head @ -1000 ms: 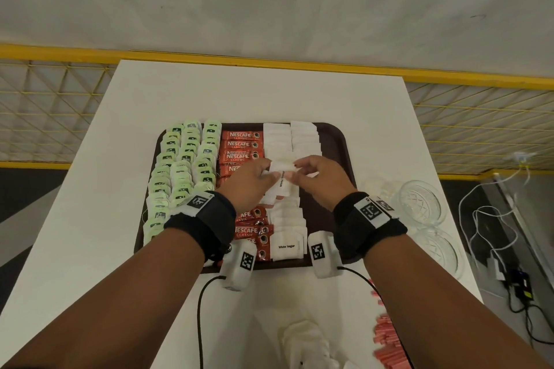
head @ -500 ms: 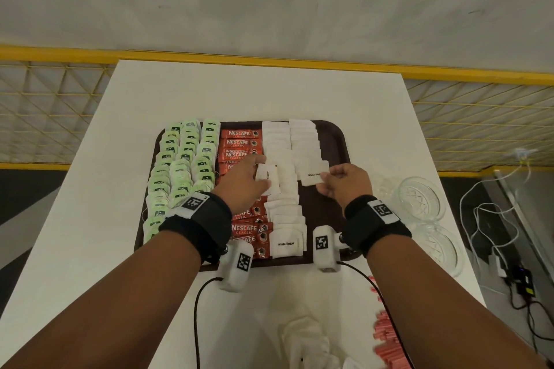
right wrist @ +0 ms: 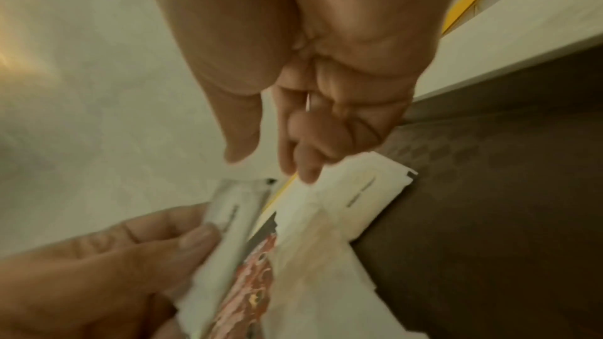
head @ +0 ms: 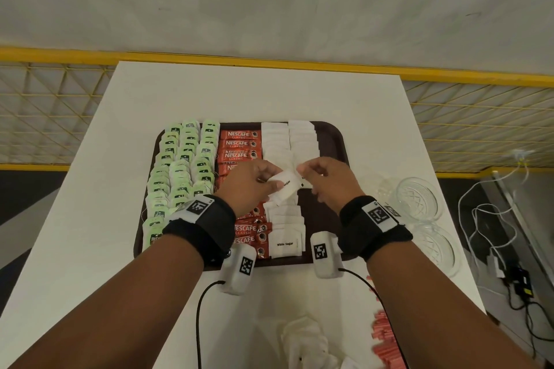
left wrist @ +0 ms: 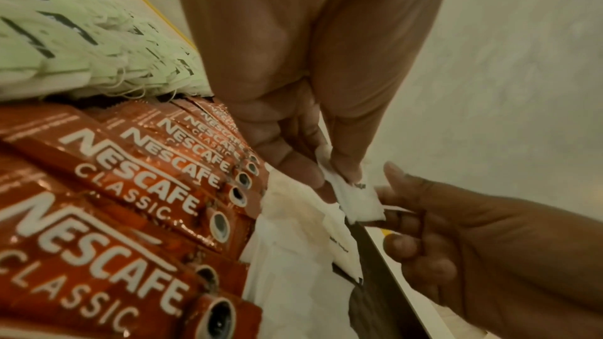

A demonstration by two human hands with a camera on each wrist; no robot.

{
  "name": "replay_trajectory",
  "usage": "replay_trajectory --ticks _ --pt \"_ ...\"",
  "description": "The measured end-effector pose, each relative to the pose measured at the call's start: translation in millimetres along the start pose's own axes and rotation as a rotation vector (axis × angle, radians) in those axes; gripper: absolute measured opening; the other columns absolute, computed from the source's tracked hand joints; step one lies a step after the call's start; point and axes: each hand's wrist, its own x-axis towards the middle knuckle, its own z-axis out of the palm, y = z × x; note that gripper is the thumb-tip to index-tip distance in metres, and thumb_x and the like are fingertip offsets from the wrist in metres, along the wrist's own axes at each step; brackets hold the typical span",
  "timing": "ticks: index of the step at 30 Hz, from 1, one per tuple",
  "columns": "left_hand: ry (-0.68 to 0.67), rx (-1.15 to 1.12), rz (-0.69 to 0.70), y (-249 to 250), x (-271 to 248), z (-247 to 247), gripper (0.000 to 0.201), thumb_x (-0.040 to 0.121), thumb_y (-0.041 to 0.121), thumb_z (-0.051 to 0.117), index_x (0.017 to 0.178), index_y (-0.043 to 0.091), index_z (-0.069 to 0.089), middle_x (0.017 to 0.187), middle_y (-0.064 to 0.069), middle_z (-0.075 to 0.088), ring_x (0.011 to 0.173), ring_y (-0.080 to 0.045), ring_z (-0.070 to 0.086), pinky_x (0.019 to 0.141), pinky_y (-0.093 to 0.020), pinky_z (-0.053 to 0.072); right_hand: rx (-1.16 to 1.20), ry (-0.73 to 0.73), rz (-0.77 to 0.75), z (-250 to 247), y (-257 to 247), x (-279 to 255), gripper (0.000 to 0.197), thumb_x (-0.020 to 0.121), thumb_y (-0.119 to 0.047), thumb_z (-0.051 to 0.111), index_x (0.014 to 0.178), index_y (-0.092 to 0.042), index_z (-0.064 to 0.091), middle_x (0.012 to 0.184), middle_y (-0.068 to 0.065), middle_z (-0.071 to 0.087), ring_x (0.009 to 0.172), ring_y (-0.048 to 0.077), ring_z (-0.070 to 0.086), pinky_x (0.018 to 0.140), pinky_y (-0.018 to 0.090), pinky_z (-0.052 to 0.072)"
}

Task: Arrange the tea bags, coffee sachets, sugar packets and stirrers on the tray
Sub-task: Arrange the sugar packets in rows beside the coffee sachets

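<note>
A brown tray [head: 335, 141] holds rows of green tea bags [head: 180, 165], red coffee sachets [head: 238, 144] and two columns of white sugar packets [head: 287, 141]. Over the tray's middle my left hand [head: 269, 180] pinches a small stack of sugar packets [head: 284, 184] between thumb and fingers; the left wrist view shows that pinch [left wrist: 336, 182] on a packet [left wrist: 359, 202]. My right hand [head: 305, 174] is at the stack's right end. Its thumb and fingers [right wrist: 264, 161] stand apart with nothing between them, beside the held packet [right wrist: 228, 205].
Two glass bowls [head: 418, 199] [head: 434, 246] sit right of the tray. Red stirrers [head: 383, 335] and a loose white heap of packets [head: 305, 341] lie near the table's front edge. Cables [head: 485, 234] hang off the right side.
Half a second ago my right hand was laying a packet on the right sugar column. It has let go and come back left to the stack in my left hand.
</note>
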Motion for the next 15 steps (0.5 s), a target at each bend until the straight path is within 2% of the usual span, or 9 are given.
replay_trajectory --ticks 2,4,7,10,13,15 --pt "-0.032 0.011 0.013 1.9 -1.2 2.8 0.015 0.089 0.017 0.072 0.103 0.015 0.072 0.092 -0.002 0.072 0.085 -0.020 0.069 0.071 -0.035 0.062 0.064 -0.125 -0.021 0.9 -4.9 -7.1 0.018 0.091 -0.028 0.066 0.101 -0.014 0.067 0.084 0.002 0.068 0.057 0.002 0.059 0.054 0.016 0.052" --pt "-0.040 -0.007 0.006 2.7 -3.0 5.1 0.016 0.088 0.016 0.072 0.104 0.015 0.071 0.093 -0.002 0.072 0.085 -0.020 0.069 0.072 -0.036 0.061 0.124 -0.127 -0.012 1.1 0.3 -8.7 0.015 0.090 -0.019 0.068 0.100 -0.008 0.067 0.080 0.007 0.068 0.052 0.001 0.058 0.052 0.015 0.052" --pt "-0.009 -0.024 -0.008 0.5 -6.8 5.5 0.024 0.091 0.021 0.068 0.115 0.016 0.065 0.103 0.000 0.068 0.092 -0.014 0.066 0.075 -0.034 0.061 0.294 0.004 0.085 -2.1 16.9 -6.1 0.017 0.090 -0.013 0.068 0.102 -0.001 0.066 0.081 0.010 0.067 0.057 0.009 0.060 0.054 0.019 0.053" --pt "0.016 -0.012 -0.015 -4.2 -11.6 1.3 0.024 0.096 0.027 0.061 0.118 0.019 0.061 0.102 0.001 0.067 0.094 -0.012 0.066 0.077 -0.031 0.059 0.396 0.148 0.220 -5.4 37.6 0.1 0.014 0.091 -0.012 0.066 0.102 -0.003 0.066 0.088 0.011 0.067 0.062 0.012 0.060 0.059 0.022 0.055" --pt "0.015 0.016 -0.024 -7.6 -16.1 -2.5 0.020 0.098 0.025 0.058 0.115 0.018 0.061 0.099 0.001 0.067 0.086 -0.007 0.067 0.073 -0.026 0.058 0.418 0.210 0.313 -4.2 48.0 8.0 0.004 0.093 -0.011 0.064 0.090 -0.010 0.066 0.086 0.010 0.068 0.064 0.014 0.059 0.065 0.026 0.057" --pt "0.010 0.017 -0.030 -9.2 -19.1 -4.2 0.019 0.098 0.025 0.057 0.114 0.018 0.062 0.100 0.001 0.067 0.085 -0.007 0.068 0.074 -0.028 0.059 0.392 0.213 0.323 -0.4 48.6 13.9 0.012 0.093 -0.011 0.064 0.082 -0.015 0.064 0.084 0.010 0.067 0.063 0.014 0.060 0.068 0.028 0.058"
